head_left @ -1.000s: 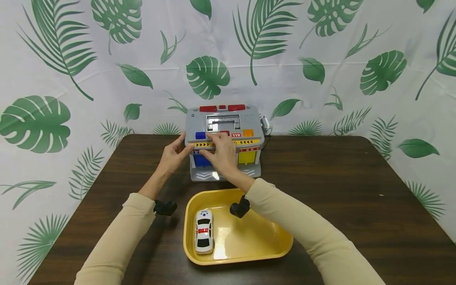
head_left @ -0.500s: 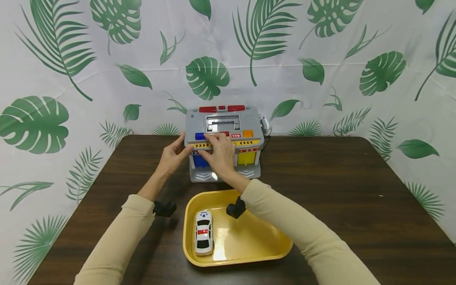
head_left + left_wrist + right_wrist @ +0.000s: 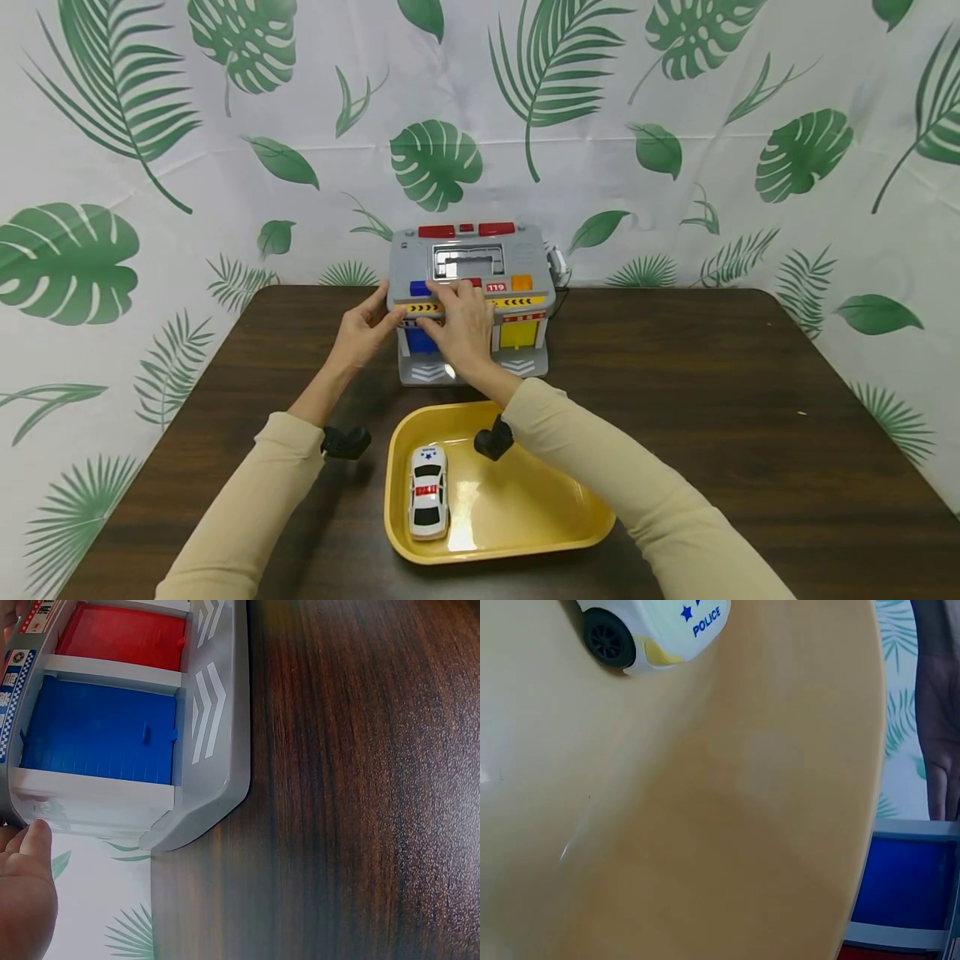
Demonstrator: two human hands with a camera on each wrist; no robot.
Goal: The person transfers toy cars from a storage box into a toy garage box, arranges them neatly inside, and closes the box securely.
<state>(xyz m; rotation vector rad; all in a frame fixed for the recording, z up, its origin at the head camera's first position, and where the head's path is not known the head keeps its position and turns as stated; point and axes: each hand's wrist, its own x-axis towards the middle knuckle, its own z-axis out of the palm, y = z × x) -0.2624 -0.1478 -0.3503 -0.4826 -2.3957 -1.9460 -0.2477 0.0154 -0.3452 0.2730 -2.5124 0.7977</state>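
Note:
A grey toy garage (image 3: 411, 257) stands at the back of the table. Its front has a blue door (image 3: 97, 731), a red door (image 3: 124, 641) and a yellow door (image 3: 518, 334). My left hand (image 3: 362, 333) grips the roof's left front corner, thumb in front and fingers along the side. The right hand (image 3: 465, 327) pinches the roof's front edge, thumb below and fingertips on top beside a blue button (image 3: 419, 288). Whether a fingertip presses that button cannot be seen. The right hand covers the red door in the head view.
Below the forearms lies a yellow tray (image 3: 517, 517). A white toy police car (image 3: 428, 500) sits at its left side. Behind the garage hangs a leaf-patterned cloth (image 3: 322, 217). A grey-white part (image 3: 558, 260) sticks out at the garage's right side.
The right wrist has shifted slightly left, while its fingers stay at the roof edge. The left hand keeps its hold on the corner. Garage, tray and car stay put.

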